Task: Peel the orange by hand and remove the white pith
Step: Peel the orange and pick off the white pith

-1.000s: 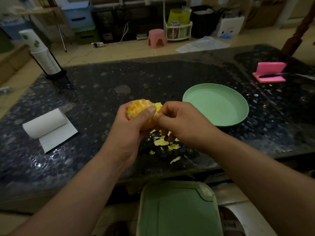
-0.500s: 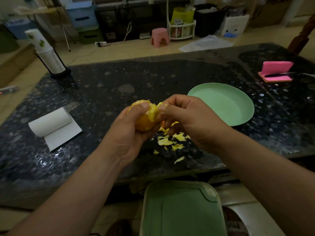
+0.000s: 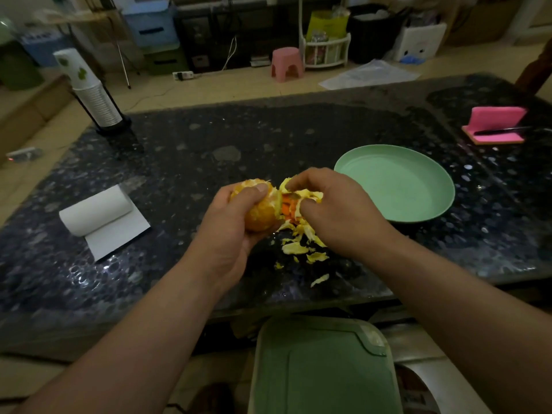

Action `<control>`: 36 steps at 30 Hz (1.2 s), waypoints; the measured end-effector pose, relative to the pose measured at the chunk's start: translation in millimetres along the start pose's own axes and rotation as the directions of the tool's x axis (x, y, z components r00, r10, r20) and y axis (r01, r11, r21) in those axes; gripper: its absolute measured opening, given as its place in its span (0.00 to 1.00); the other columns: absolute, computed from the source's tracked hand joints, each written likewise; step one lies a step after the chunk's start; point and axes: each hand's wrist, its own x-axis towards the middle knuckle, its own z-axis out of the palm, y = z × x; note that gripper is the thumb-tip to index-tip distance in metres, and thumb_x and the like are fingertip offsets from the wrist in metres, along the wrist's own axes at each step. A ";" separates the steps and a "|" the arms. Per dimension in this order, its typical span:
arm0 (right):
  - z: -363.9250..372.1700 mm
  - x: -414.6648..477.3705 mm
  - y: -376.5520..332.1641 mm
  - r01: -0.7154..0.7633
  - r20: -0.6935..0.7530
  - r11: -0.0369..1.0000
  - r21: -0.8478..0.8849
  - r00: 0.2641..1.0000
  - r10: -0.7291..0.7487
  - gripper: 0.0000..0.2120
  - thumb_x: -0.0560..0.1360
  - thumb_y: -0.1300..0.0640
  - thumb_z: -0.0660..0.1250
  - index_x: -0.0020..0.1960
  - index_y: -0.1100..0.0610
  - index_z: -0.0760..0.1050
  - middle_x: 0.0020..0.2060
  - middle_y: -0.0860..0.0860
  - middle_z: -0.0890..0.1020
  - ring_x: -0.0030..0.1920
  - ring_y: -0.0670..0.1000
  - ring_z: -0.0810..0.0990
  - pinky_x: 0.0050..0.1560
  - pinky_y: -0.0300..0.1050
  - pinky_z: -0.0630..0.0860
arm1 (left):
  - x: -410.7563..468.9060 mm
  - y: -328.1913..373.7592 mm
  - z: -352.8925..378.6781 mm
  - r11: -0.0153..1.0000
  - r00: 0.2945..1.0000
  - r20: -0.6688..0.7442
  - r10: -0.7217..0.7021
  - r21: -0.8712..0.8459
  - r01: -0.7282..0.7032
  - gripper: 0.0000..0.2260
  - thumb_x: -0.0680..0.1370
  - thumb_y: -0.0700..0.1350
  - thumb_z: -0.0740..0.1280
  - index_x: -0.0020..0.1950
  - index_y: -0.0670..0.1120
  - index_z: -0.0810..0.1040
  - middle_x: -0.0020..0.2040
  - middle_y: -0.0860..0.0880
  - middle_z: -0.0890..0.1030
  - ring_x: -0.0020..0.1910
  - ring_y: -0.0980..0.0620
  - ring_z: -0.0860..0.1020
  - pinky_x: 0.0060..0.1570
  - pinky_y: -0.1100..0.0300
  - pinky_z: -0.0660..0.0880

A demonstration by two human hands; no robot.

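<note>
- Head view: left hand point(image 3: 230, 231) grips the partly peeled orange point(image 3: 259, 209) above the bench point(image 3: 185, 162).
- Right hand point(image 3: 337, 209) fingers pinch a peel strip point(image 3: 298, 198) attached to the orange.
- Peel scraps point(image 3: 301, 249) lie beneath; green plate point(image 3: 418, 204) right.

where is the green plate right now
In the head view, the round pale green plate lies on the dark speckled table, right of centre, just beyond the right hand and nearer than the pink pad.
</note>
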 end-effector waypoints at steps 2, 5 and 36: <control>0.6 0.2 1.5 -0.007 -0.003 1.000 0.002 1.000 0.007 0.07 0.82 0.54 0.67 0.57 0.46 0.83 0.55 0.41 0.82 0.55 0.43 0.79 0.50 0.41 0.73 | 2.3 -1.6 -0.1 0.999 1.000 -0.007 0.025 0.031 -0.025 0.17 0.80 0.45 0.72 0.68 0.44 0.76 0.62 0.42 0.84 0.53 0.48 0.86 0.52 0.48 0.84; 1.4 1.9 4.3 -0.008 -0.025 0.999 -0.042 1.000 0.007 0.07 0.82 0.51 0.68 0.55 0.48 0.85 0.57 0.44 0.83 0.57 0.46 0.80 0.53 0.43 0.73 | 4.0 -4.3 -0.6 0.997 0.999 -0.012 0.045 0.069 -0.044 0.17 0.79 0.45 0.73 0.67 0.46 0.77 0.60 0.44 0.85 0.51 0.50 0.87 0.56 0.45 0.84; -7.1 -8.4 -10.5 -0.058 0.075 0.980 0.188 0.996 0.045 0.05 0.76 0.57 0.73 0.41 0.51 0.82 0.35 0.49 0.85 0.36 0.52 0.84 0.37 0.56 0.82 | -3.0 -5.1 -3.5 0.885 0.967 0.065 0.248 0.391 -0.253 0.19 0.76 0.51 0.77 0.65 0.56 0.77 0.59 0.50 0.81 0.53 0.55 0.83 0.51 0.54 0.83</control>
